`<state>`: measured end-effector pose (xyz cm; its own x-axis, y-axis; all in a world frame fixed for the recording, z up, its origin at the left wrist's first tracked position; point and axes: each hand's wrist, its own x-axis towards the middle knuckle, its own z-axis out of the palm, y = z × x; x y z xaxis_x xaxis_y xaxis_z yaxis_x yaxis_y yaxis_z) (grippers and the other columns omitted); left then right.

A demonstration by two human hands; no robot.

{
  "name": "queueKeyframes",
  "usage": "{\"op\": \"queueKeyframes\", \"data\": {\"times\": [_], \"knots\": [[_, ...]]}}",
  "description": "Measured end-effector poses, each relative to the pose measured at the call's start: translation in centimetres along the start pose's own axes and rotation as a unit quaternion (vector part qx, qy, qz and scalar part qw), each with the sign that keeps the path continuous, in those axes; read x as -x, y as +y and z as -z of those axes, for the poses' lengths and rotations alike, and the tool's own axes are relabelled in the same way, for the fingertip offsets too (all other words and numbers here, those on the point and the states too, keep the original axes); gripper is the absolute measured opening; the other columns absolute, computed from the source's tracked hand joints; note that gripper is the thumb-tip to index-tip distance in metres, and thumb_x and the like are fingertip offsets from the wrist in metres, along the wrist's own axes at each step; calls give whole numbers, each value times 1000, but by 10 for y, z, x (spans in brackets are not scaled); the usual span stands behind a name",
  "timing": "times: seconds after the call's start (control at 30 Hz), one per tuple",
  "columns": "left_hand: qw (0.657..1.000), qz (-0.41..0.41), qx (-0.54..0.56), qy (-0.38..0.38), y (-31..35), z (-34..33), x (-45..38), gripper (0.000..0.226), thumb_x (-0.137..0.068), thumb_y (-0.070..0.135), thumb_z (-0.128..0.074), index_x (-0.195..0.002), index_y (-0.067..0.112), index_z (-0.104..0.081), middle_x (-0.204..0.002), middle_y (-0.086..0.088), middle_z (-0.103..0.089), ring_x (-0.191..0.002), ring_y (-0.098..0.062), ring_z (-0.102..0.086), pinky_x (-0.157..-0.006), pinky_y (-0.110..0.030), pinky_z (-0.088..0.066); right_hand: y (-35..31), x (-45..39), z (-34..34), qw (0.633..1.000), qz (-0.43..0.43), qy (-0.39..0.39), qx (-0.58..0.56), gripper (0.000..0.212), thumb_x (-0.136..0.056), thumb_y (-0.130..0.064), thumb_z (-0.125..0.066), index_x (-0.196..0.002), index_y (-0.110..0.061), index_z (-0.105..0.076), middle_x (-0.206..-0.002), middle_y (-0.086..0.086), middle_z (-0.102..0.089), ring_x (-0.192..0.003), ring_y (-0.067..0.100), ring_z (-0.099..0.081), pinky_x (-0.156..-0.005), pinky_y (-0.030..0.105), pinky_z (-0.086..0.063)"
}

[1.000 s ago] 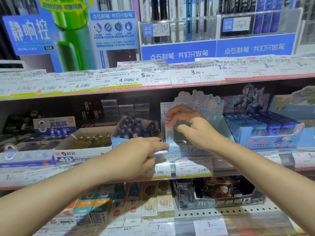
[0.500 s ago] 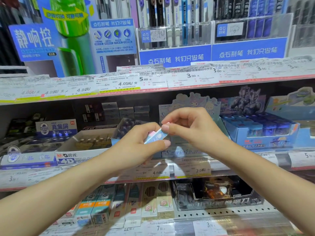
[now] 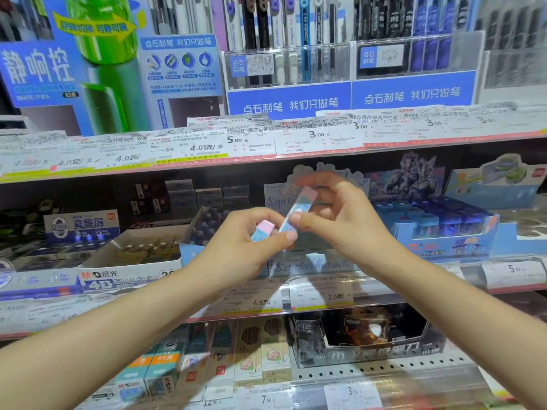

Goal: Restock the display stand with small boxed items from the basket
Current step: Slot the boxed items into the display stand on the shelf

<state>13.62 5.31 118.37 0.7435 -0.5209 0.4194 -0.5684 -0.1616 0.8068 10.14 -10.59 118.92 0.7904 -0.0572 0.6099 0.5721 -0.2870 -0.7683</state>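
Note:
My left hand (image 3: 248, 244) grips a small pink and blue boxed eraser (image 3: 262, 229) between thumb and fingers. My right hand (image 3: 340, 217) pinches a second pink and blue boxed eraser (image 3: 299, 208), held tilted with its pink end up. Both hands hover in front of the pale blue cartoon display stand (image 3: 310, 263) on the middle shelf. My hands hide most of the stand's inside. No basket is in view.
A white eraser carton (image 3: 130, 270) sits left of the stand, a blue carton of small boxes (image 3: 444, 229) to its right. Price labels (image 3: 319, 294) line the shelf edge. Pens fill the upper shelf; pencil boxes (image 3: 257, 353) and a dark display box (image 3: 370, 341) stand below.
My right hand pulled back from the stand, met my left hand and took one boxed eraser from it. Both hands rose slightly, each holding one eraser now.

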Motion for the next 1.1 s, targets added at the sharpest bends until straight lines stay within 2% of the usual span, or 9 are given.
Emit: {"op": "queueKeyframes", "data": {"times": [0.13, 0.2, 0.3, 0.47, 0.57, 0.7, 0.87, 1.0, 1.1], "knots": [[963, -120, -237, 52, -8, 10, -9, 13, -83, 24, -62, -92, 14, -64, -82, 8, -66, -68, 5, -57, -66, -11, -45, 3, -16, 14, 997, 16, 49, 53, 44, -71, 3, -71, -86, -33, -52, -85, -6, -61, -64, 7, -61, -66, 20, -52], [939, -118, -323, 31, -10, 17, -13, 36, -73, 27, -49, -102, 11, -63, -93, -4, -69, -79, -10, -61, -78, -32, -51, 9, -24, 18, 991, 21, 40, 123, 42, -72, 0, -71, -87, -35, -53, -91, -2, -60, -66, 13, -62, -69, 22, -52], [901, -90, -423, -35, -12, 19, -16, 58, -74, 20, -50, -131, 23, -50, -124, -2, -62, -91, -20, -60, -83, -28, -50, 23, -35, 14, 982, 20, 16, 185, 37, -78, 0, -64, -100, -29, -58, -98, 7, -61, -76, 30, -64, -79, 32, -52], [889, -70, -445, -76, -15, 18, -16, 47, -78, 15, -53, -125, 20, -54, -122, -1, -65, -77, -15, -54, -77, -36, -54, 41, -43, 6, 967, -3, -15, 253, 36, -83, 3, -56, -113, -18, -61, -105, 8, -61, -81, 28, -59, -80, 22, -46], [891, -68, -442, -83, -16, 19, -18, 46, -79, 14, -53, -125, 20, -55, -119, -1, -67, -60, -7, -44, -71, -31, -53, 49, -42, 5, 964, -4, -19, 265, 35, -83, -1, -58, -112, -21, -61, -104, 10, -64, -84, 30, -62, -85, 33, -52], [892, -67, -436, -98, -16, 20, -19, 42, -80, 11, -52, -120, 19, -57, -109, 1, -68, -55, -3, -42, -56, -24, -43, 54, -41, 5, 966, -6, -12, 258, 35, -84, -3, -59, -113, -21, -58, -97, 15, -63, -83, 28, -63, -84, 35, -53], [890, -68, -440, -99, -12, 20, -18, 44, -81, 9, -52, -123, 20, -56, -88, 4, -63, -46, 0, -37, -43, -13, -24, 59, -43, 5, 978, -16, 14, 207, 30, -81, 4, -61, -95, -22, -53, -94, 9, -59, -81, 21, -60, -84, 28, -49], [890, -59, -441, -101, -15, 22, -20, 43, -78, 10, -51, -120, 19, -58, -93, -3, -69, -45, -4, -43, -47, -22, -42, 63, -44, 6, 977, -7, 0, 212, 27, -82, 7, -56, -101, -12, -62, -97, 10, -60, -80, 18, -59, -89, 28, -49], [896, -48, -431, -100, -16, 24, -21, 45, -77, 9, -50, -120, 20, -57, -99, -6, -70, -49, 4, -50, -57, -30, -49, 63, -44, 6, 958, 47, -1, 284, 27, -82, 9, -50, -97, -4, -69, -96, 2, -54, -81, 13, -54, -77, 4, -41]]}}
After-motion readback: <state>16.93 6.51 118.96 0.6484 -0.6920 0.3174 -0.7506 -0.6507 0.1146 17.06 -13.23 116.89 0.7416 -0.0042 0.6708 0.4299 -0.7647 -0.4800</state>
